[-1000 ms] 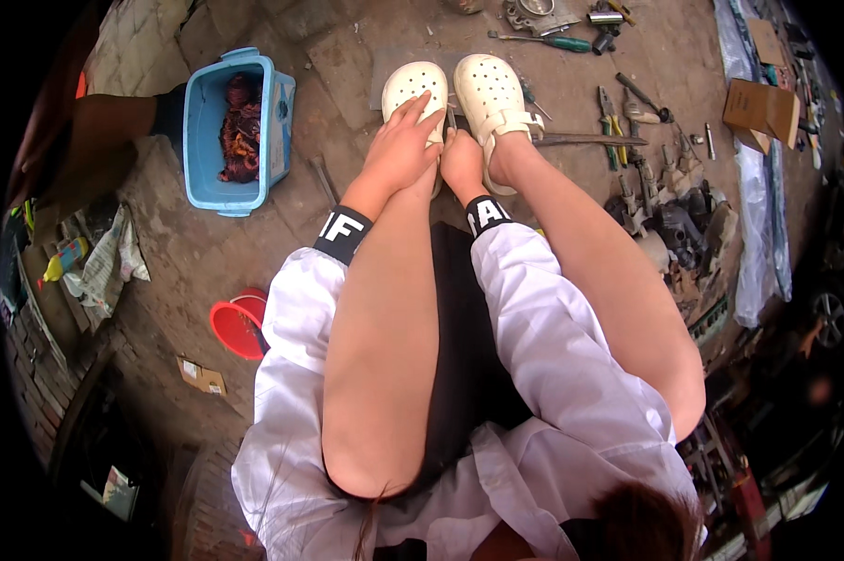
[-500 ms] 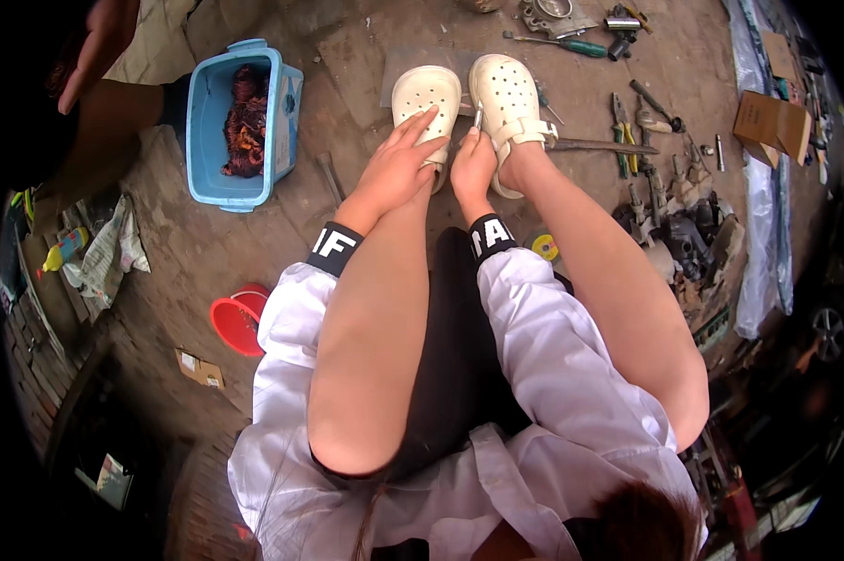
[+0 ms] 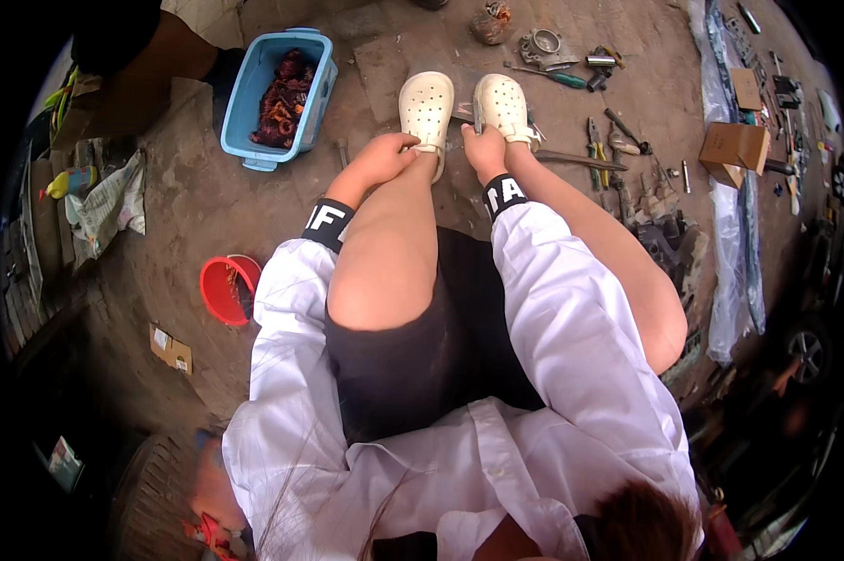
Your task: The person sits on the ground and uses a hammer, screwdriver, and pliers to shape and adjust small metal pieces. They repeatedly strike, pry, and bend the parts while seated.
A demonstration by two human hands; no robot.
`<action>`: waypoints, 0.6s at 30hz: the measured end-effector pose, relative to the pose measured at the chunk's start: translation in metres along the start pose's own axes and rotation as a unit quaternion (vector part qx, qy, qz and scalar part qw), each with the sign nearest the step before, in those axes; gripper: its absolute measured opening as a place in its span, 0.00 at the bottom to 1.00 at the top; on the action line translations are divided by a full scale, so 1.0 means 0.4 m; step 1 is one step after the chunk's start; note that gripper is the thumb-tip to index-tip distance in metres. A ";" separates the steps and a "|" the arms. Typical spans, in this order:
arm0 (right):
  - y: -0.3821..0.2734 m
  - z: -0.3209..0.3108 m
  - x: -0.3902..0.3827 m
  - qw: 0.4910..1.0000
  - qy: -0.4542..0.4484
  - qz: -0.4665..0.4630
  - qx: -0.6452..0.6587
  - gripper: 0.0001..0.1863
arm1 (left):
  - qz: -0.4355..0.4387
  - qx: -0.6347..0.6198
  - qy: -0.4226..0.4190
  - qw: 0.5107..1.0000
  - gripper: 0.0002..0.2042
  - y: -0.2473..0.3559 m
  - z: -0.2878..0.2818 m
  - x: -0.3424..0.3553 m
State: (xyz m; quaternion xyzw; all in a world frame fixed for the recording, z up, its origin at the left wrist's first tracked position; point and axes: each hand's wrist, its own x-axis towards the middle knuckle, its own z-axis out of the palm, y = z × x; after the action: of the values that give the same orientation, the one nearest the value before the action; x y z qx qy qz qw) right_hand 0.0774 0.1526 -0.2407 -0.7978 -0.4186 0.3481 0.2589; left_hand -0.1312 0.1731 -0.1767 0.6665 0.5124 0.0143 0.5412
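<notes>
My right hand (image 3: 484, 152) is closed round a slim grey metal piece (image 3: 479, 116) that sticks up between the two cream clogs on my feet. Its lower part is hidden in the fist, so its kind is unclear. My left hand (image 3: 384, 159) rests by my left ankle, its loosely bent fingers at the heel of the left clog (image 3: 427, 101); nothing shows in them. Beside the right hand is the right clog (image 3: 503, 101). Between the clogs, part of a flat dark plate (image 3: 463, 110) lies on the ground.
At the left stand a blue tub (image 3: 238, 117) holding reddish-brown copper-like windings and a red bucket (image 3: 218, 292). To the right lie a green-handled screwdriver (image 3: 568, 80), pliers (image 3: 597, 140), a bar (image 3: 581, 161), metal parts and a cardboard box (image 3: 735, 148). Another person's leg (image 3: 174, 70) is at upper left.
My left hand has drawn back from the top of the left clog to the ankle. The right hand still grips the metal piece. The whole view has shifted.
</notes>
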 end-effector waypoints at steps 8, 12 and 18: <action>0.030 -0.178 -0.018 0.996 0.029 -0.023 -0.076 0.23 | 0.099 -0.394 0.419 0.812 0.14 0.294 0.001 -0.567; 0.085 -0.164 -0.007 0.995 0.002 -0.025 -0.101 0.20 | 0.113 -0.079 0.572 0.808 0.13 0.329 0.070 -0.631; 0.095 -0.085 0.009 0.999 0.005 -0.053 -0.007 0.16 | 0.164 -0.093 0.583 0.790 0.12 0.479 0.038 -0.637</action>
State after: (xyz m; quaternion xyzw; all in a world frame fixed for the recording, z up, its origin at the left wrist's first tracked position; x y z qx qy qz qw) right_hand 0.1239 0.1320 -0.2475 -0.7784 -0.4610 0.3268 0.2735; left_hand -0.1153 0.0057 0.0945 0.5524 0.6096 0.5362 0.1886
